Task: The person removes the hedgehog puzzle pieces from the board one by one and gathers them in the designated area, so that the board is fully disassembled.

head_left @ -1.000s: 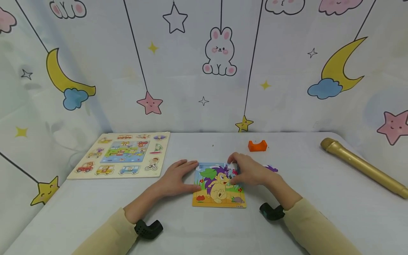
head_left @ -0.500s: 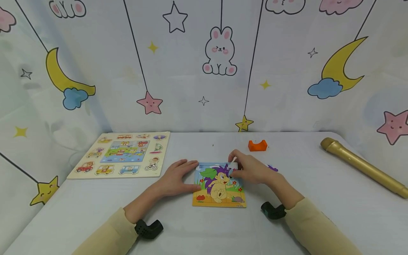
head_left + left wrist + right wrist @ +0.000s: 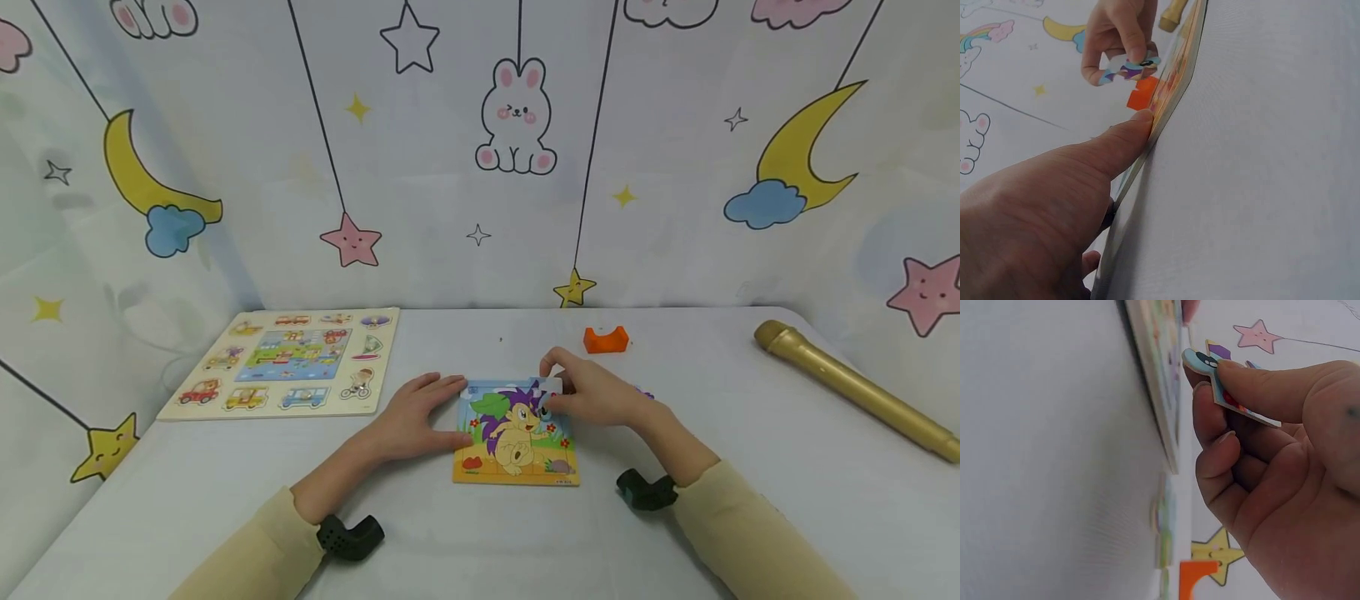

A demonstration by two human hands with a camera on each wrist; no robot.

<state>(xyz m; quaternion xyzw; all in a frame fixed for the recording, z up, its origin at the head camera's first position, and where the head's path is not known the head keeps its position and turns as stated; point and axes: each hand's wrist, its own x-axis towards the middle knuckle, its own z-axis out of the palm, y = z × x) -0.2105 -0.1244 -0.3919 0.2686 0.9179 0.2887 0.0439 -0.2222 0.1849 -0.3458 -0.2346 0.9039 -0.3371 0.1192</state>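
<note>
Pinching a small puzzle piece (image 3: 1217, 390), the right grip (image 3: 600, 392) has its thumb on one side and a finger on the other, with only the thin piece between them. The other fingers curl in below. The piece is tipped and looks held up, not lying flat.

The main thing is where the puzzle board (image 3: 513, 475) lies: just left of this grip and a bit toward the person, flat on the desk (image 3: 525, 542). Its far right corner is under the right grip, so that grip is the nearer one there. The fingers hide some of that corner. The board looks about square, with no clear long side, and the thumb covers too much of the piece to tell its long way.

Across the board, the left grip (image 3: 420, 421) is spread wide, its thumb touching the left edge.

Loose bits (image 3: 1166, 525) lie just right of the right grip. An orange block (image 3: 606, 341) sits beyond it, and a gold microphone (image 3: 855, 390) lies well off to its right.
</note>
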